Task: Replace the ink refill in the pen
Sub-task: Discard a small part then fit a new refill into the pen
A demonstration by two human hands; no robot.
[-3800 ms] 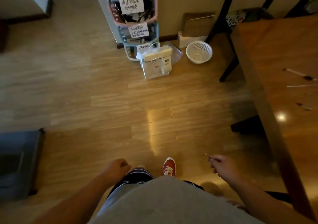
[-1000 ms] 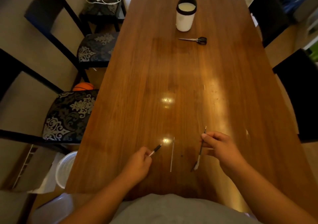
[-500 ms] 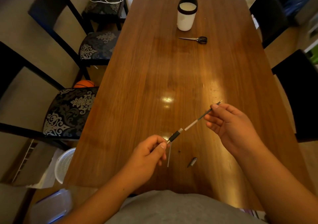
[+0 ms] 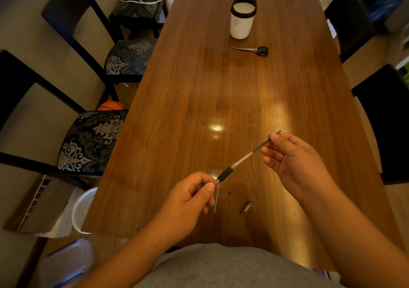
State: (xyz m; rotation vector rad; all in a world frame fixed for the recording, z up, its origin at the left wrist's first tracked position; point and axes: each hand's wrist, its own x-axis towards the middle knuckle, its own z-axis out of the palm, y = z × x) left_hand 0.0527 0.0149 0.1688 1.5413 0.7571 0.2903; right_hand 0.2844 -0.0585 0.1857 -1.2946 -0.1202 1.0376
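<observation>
Above the near end of the table (image 4: 221,77), I see the left hand (image 4: 190,201) pinching the pen barrel (image 4: 225,174), the right hand (image 4: 296,161) pinching a refill (image 4: 245,157) halfway inside it. The nose cone (image 4: 245,207) lies on the table; seating and refitting remain, I judge.

No text, label, brand or number could be read anywhere in the view. The white cylindrical cup with a black rim (image 4: 241,26) showed a plain side. The slim clear pen barrel with a black rubber grip (image 4: 225,174) and the thin ink refill (image 4: 244,157) were too small to tell whether they carried any print.
</observation>
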